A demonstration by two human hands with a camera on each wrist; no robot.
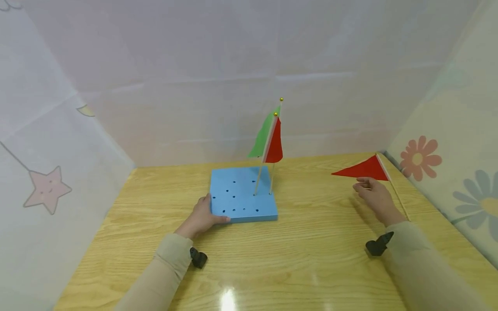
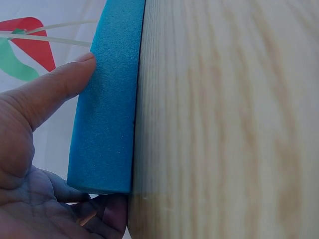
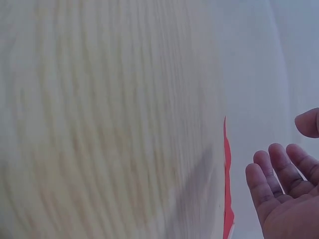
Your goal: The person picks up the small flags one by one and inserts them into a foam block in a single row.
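A blue foam block [image 1: 243, 190] with several small holes in its top lies on the table. At its near left corner my left hand [image 1: 202, 217] grips it, thumb [image 2: 75, 77] along the front edge and fingers at the left side. Two flags on thin sticks stand in the block's right part: a green pennant [image 1: 261, 140] and, overlapping it, a red pennant [image 1: 275, 142], both with gold tips. Over at the right, another red pennant flag [image 1: 363, 169] lies on the table. My right hand [image 1: 375, 196] hovers right by it, fingers loosely bent and apart, holding nothing.
The wooden table [image 1: 295, 259] ends at a pale cloth backdrop [image 1: 210, 108] behind. Printed cloth walls [image 1: 447, 129] rise at both sides, and the lying flag's stick [image 1: 399, 201] runs close to the right edge. Both wrists carry small black cameras [image 1: 198, 258].
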